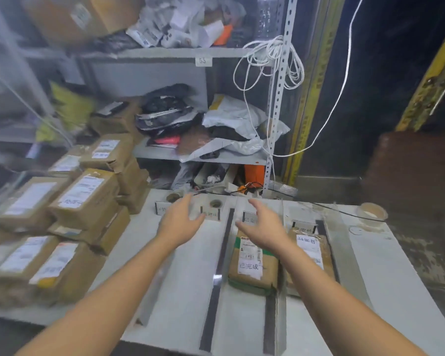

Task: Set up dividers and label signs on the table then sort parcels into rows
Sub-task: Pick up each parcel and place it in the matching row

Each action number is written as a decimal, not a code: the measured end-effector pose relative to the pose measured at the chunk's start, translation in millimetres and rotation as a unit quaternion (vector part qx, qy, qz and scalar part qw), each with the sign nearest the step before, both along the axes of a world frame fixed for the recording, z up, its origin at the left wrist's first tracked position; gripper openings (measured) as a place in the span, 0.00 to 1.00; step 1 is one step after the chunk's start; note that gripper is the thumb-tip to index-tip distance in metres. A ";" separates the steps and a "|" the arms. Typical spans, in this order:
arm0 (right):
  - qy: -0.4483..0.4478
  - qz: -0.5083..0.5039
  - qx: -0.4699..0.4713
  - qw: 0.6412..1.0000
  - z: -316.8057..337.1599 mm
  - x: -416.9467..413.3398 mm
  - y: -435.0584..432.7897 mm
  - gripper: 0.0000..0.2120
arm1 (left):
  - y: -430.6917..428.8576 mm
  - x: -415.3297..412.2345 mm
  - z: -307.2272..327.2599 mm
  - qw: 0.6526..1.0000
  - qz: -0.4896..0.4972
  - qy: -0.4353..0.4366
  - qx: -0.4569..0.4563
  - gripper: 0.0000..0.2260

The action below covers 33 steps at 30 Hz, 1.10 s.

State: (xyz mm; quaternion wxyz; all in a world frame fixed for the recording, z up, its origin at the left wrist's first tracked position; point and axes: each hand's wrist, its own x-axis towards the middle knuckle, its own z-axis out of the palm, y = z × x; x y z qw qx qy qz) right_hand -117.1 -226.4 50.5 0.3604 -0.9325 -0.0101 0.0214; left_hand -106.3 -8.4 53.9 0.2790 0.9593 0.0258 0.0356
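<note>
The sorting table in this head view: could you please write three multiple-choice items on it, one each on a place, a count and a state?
1. Where is the stack of unsorted boxes?
A. left of the table
B. right of it
C. on the shelf

2. How many parcels lie in the divider rows?
A. none
B. two
C. five

3. What are the hands doing?
A. both grip parcels
B. one holds a sign
C. both are open and empty

Answers: 1 A, boxes piled at the left edge. 2 B, the green-taped parcel and its neighbour. 3 C, left hand and right hand have spread fingers.

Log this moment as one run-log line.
left hand: open, empty | right hand: open, empty | parcels: two in rows | stack: unsorted
</note>
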 end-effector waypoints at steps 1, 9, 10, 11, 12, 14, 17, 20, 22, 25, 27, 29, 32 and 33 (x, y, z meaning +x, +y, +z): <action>-0.016 0.025 -0.014 0.999 7.7 0.7 11.8 0.35 | 14.1 -5.4 9.4 0.999 0.011 -0.006 0.030 0.27; -0.098 0.176 -0.096 0.975 45.3 -4.8 135.9 0.34 | 148.7 -63.5 54.3 0.975 0.126 -0.031 0.182 0.32; -0.101 0.183 -0.107 0.972 47.9 -6.9 152.4 0.34 | 167.3 -69.4 56.6 0.971 0.135 -0.029 0.195 0.30; -0.104 0.189 -0.119 0.969 49.6 -8.8 169.6 0.35 | 185.8 -75.0 59.0 0.967 0.143 -0.026 0.209 0.29; -0.105 0.195 -0.129 0.967 50.2 -10.2 187.5 0.35 | 204.6 -79.1 60.2 0.963 0.149 -0.023 0.223 0.28; -0.104 0.207 -0.139 0.963 47.6 -12.3 224.9 0.35 | 243.6 -84.1 59.1 0.958 0.155 -0.028 0.239 0.29; -0.100 0.204 -0.145 0.963 42.6 -12.2 283.3 0.35 | 302.3 -84.6 52.7 0.960 0.152 -0.045 0.231 0.28; -0.083 0.199 -0.157 0.964 39.8 -13.6 335.9 0.33 | 356.5 -77.0 47.9 0.961 0.143 -0.023 0.236 0.23; -0.071 0.186 -0.154 0.968 35.8 -13.2 364.0 0.32 | 386.7 -65.0 45.3 0.963 0.128 -0.013 0.237 0.22; -0.054 0.162 -0.152 0.974 28.2 -7.1 396.4 0.32 | 418.4 -46.1 38.6 0.968 0.102 0.000 0.231 0.22; -0.032 0.150 -0.152 0.977 21.1 0.5 410.9 0.33 | 431.4 -33.7 30.3 0.973 0.090 0.012 0.214 0.23; -0.018 0.142 -0.146 0.979 13.7 12.7 422.9 0.32 | 440.4 -18.8 21.4 0.977 0.082 0.026 0.196 0.23; 0.003 0.126 -0.135 0.983 0.9 41.2 439.3 0.32 | 449.3 10.8 9.5 0.985 0.068 0.047 0.151 0.22; 0.011 0.122 -0.122 0.985 -7.3 55.3 445.7 0.31 | 450.8 24.3 4.5 0.987 0.065 0.053 0.139 0.22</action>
